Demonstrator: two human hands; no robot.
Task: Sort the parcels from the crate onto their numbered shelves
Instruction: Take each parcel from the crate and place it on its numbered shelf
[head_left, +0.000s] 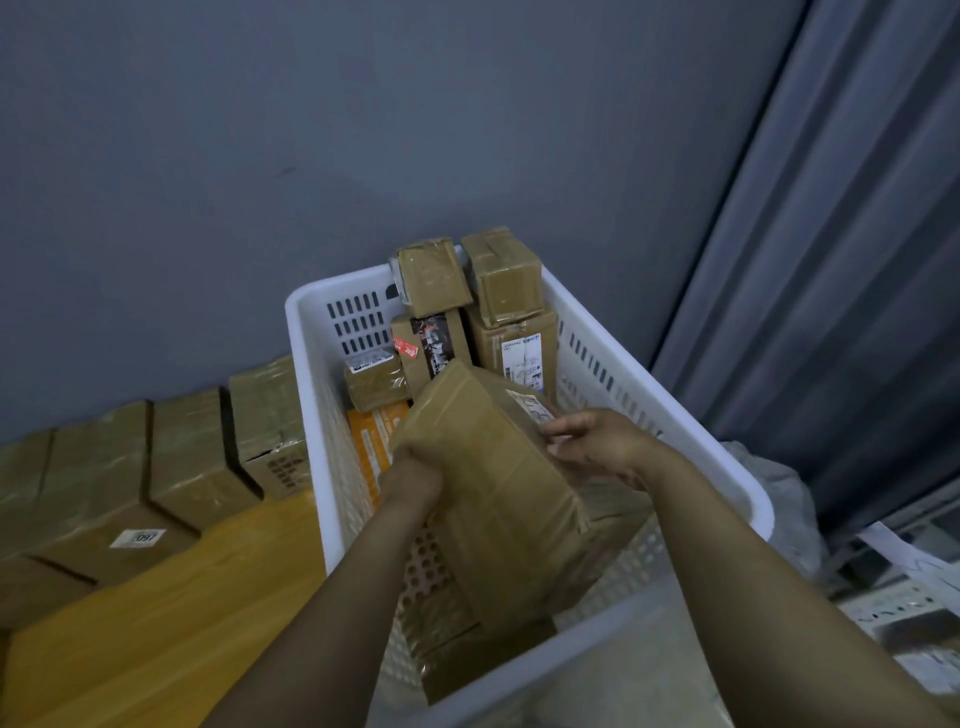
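At your far left a row of taped cartons (104, 467) stands against the grey wall (260, 156), cut off by the frame edge. One of them bears a white label (144, 538) reading 097. In front of them lies the yellow wooden counter (156, 623). The white crate (310, 415) sits beside it, its near end running out of view at the bottom.

Your left hand (414, 469) grips the near-left edge of the brown parcel (493, 483), with its fingers curled under the cardboard and hidden. The parcel is held tilted inside the crate, above the perforated floor, and covers whatever lies beneath it.

Beyond it, and partly blocked by it, are an orange packet (371, 441), a small taped parcel (374, 387), a dark-printed carton (434, 343) and a labelled carton (519, 348) whose text is too small to read. A taped box (431, 275) and a taller taped box (506, 275) top the far pile.

Your right hand (597, 447) holds the parcel's right edge between thumb and fingers, the fingertips partly out of sight. At right hangs a grey curtain (831, 260), with blurred papers (914, 566) below it.
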